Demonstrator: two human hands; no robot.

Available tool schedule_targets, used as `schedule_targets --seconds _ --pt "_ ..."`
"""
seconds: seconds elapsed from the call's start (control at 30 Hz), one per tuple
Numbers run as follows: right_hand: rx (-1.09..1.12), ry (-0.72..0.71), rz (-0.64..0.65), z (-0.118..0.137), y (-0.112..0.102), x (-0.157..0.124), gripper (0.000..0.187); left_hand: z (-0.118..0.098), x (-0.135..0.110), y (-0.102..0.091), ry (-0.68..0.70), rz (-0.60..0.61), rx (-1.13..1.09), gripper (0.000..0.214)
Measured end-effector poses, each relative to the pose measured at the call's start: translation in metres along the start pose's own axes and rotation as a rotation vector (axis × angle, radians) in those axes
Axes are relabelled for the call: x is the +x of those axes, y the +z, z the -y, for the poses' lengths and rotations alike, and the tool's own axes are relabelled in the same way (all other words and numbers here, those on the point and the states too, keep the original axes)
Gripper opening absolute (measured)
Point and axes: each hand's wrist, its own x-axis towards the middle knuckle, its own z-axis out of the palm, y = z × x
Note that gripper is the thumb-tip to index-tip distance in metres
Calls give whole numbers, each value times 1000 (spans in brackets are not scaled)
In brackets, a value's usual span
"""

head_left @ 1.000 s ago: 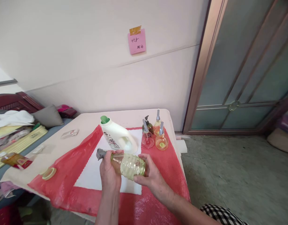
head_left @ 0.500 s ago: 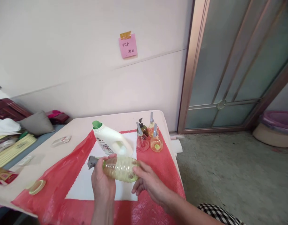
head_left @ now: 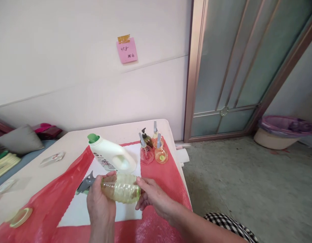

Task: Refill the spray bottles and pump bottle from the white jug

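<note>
A yellowish-green, see-through ribbed spray bottle (head_left: 124, 189) lies sideways in the air above a white sheet (head_left: 77, 214). My left hand (head_left: 101, 199) is wrapped round it near the neck, and its grey trigger head (head_left: 87, 182) points left. At the base end, my right hand (head_left: 154, 195) grips the bottle between thumb and fingers. Just behind stands a white detergent jug (head_left: 109, 152) with a green cap and a handle on its right. The fingers under the bottle are partly hidden.
Several small bottles with grey or black tops, among them a pink one (head_left: 147, 155) and an orange one (head_left: 161, 155), stand at the table's right. Red sheeting (head_left: 168, 182) covers the table's front. A green ring-shaped item (head_left: 21, 217) lies left. A lined bin (head_left: 274, 136) stands beyond.
The view has turned slightly right, so everything sits further left. The spray bottle has rolled in my hands, and its trigger head shows at another angle. Both hands keep hold.
</note>
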Motion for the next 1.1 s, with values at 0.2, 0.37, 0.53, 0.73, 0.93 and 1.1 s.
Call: schedule_targets --seconds 0.2,0.37,0.53,0.73,0.93,1.1 --pt "20 -126 70 3 1 -6 62 6 2 -3 30 -6 23 25" --pt "10 -120 78 -2 -1 -1 51 7 7 -8 21 40 65 30" --pt "-22 -32 133 -6 -3 2 55 7 10 -12 28 65 99 30" --pt "-553 -251 -87 -6 -1 3 92 17 -2 -9 123 238 444 37" --pt "-606 -317 49 9 -2 -4 76 20 -19 4 83 488 546 39" --pt "-661 -236 220 30 -16 -9 60 8 -17 -2 -44 666 492 41"
